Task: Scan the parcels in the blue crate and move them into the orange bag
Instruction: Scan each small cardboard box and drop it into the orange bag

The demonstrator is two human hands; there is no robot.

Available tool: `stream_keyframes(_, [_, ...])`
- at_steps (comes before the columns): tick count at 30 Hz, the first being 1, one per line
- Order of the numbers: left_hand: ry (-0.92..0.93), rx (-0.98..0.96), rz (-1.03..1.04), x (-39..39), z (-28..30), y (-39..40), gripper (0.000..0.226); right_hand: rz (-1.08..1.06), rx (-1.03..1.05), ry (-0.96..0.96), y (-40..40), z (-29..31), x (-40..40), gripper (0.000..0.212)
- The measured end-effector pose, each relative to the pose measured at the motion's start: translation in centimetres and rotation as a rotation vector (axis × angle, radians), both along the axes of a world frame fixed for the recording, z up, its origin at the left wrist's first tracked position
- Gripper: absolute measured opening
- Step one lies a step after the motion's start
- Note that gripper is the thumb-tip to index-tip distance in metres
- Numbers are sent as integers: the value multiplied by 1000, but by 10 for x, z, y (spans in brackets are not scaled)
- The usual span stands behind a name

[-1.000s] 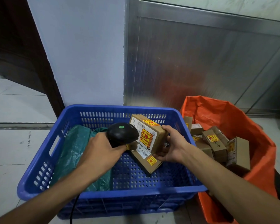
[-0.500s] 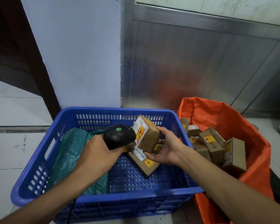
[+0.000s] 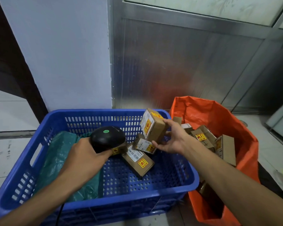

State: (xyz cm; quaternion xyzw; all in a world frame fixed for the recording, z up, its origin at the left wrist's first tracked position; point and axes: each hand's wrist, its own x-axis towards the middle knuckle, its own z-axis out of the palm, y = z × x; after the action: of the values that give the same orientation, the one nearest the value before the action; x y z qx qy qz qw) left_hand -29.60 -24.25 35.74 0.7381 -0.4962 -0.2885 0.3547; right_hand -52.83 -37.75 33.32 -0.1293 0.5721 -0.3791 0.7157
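Blue crate (image 3: 178,181): perforated plastic, on the floor, centre-left of the scene. Contents follow.

- Green plastic bag (image 3: 59,160): lies crumpled along the crate's left side.
- Flat cardboard parcel (image 3: 138,161): on the crate bottom, centre-right, white shipping label and yellow-red sticker facing up.
- Smaller cardboard parcel (image 3: 144,145): tilted, resting on the far end of the flat one, labels up.

Left hand (image 3: 85,159): fingers wrapped round a black handheld scanner (image 3: 107,137), held over the middle of the crate; a green dot shows on the scanner's top. A dark cable (image 3: 60,212) hangs below the left forearm at the crate's near wall.

Right hand (image 3: 171,137): grips a small cardboard box (image 3: 153,126), thumb under its near end and fingers along its right side. The box is held tilted in the air above the crate's far right corner, close to the orange bag; its labelled face with a yellow-red sticker points left.

Orange bag (image 3: 245,132): open-mouthed, standing on the floor just right of the crate. It holds several bagged cardboard parcels (image 3: 203,137) with yellow-red stickers, piled at angles.

Backdrop: pale wall (image 3: 64,54) at far left, metal panel (image 3: 178,62) at far right.
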Motion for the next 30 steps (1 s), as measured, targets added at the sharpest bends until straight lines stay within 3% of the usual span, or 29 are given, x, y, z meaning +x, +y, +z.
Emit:
stream_keyframes(10, [-2, -4, -14, -3, -2, -1, 30, -266, -149, 187, -23, 14, -98, 30])
stream_keyframes(19, [-63, 2, -49, -9, -4, 0, 30, -557, -109, 389, -31, -27, -187, 60])
stream_keyframes(21, [-58, 16, -53, -11, -5, -1, 29, -614, -133, 414, -16, -10, -172, 53])
stream_keyframes(23, [-54, 28, -59, -14, -5, -1, 29, -621, -158, 469, -5, -5, -164, 24])
stream_keyframes(27, [-68, 51, -61, -19, -9, -3, 29, -596, -174, 538, -1, -14, -168, 15])
stream_keyframes(30, [-65, 63, -64, -22, -11, -4, 26, -584, -165, 585, 2, -16, -171, 39])
